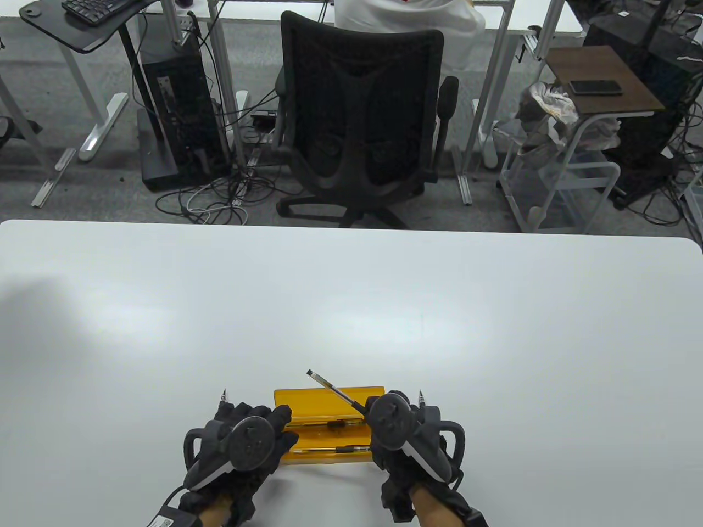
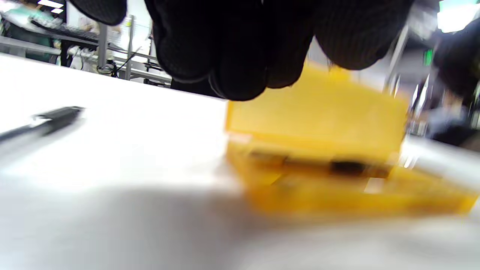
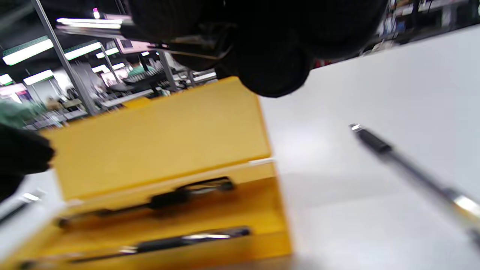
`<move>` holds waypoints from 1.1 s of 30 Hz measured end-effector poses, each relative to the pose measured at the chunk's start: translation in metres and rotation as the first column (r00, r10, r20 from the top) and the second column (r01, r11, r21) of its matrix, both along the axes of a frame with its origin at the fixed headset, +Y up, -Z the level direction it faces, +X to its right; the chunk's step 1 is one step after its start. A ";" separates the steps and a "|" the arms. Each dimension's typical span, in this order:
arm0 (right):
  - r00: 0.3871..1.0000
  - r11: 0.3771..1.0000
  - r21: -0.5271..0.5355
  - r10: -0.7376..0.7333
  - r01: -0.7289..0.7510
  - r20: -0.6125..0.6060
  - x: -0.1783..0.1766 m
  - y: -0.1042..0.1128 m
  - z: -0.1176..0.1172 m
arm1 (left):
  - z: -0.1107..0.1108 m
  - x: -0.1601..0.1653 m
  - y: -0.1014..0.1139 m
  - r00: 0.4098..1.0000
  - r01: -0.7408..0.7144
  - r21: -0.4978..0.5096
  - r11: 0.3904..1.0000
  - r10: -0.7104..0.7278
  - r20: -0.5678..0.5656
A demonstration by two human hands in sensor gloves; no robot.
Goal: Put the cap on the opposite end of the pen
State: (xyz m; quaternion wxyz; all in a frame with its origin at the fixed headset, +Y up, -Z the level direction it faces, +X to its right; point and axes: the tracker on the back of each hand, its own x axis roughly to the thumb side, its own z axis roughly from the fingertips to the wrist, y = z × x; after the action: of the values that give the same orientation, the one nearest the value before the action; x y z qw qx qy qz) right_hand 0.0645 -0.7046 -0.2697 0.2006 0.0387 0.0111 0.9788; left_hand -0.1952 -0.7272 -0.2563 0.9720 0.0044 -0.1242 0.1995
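A yellow pen case point(image 1: 307, 396) lies open near the table's front edge, its lid raised at the back. Two dark pens point(image 1: 329, 424) point(image 1: 329, 449) lie in its tray; they also show in the right wrist view point(image 3: 180, 197) point(image 3: 180, 242). My right hand point(image 1: 374, 418) is at the case's right end and holds a third dark pen point(image 1: 335, 391), which slants up to the far left over the lid. Its lower end is hidden under the hand. My left hand point(image 1: 279, 429) rests its fingertips at the case's left end point(image 2: 318, 123); they hold nothing.
The white table point(image 1: 351, 307) stretches far beyond the case. A black office chair point(image 1: 360, 126) stands past its far edge. A slim dark rod shows beside each wrist point(image 2: 56, 116) point(image 3: 375, 144); I cannot tell what these are.
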 end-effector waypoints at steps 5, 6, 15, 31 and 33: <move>0.973 0.986 -0.063 -0.164 0.156 -0.160 -0.013 -0.001 0.005 | 0.006 -0.012 0.003 0.796 -0.606 -0.130 0.785 0.598 -0.095; 0.956 0.982 -0.079 -0.187 0.173 -0.226 -0.019 -0.001 0.006 | 0.008 -0.014 0.001 0.700 -0.713 -0.157 0.683 0.704 -0.119; 0.877 0.887 -0.346 -0.404 0.306 -0.262 -0.034 -0.015 0.009 | 0.013 -0.013 -0.003 0.453 -0.871 -0.276 0.407 0.882 -0.131; 0.959 0.956 -0.196 -0.249 0.220 -0.138 -0.036 0.004 0.019 | 0.006 -0.066 0.028 0.685 -0.661 0.245 0.709 0.704 -0.187; 0.953 0.946 -0.170 -0.294 0.278 -0.077 -0.021 0.004 0.012 | 0.005 -0.090 0.022 0.665 -0.672 0.255 0.696 0.718 -0.208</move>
State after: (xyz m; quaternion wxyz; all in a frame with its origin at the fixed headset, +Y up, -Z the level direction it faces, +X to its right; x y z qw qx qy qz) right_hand 0.0437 -0.7008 -0.2578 0.3420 0.0734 0.0928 0.9322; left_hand -0.2854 -0.7053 -0.2518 0.8253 0.1567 0.0164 0.5423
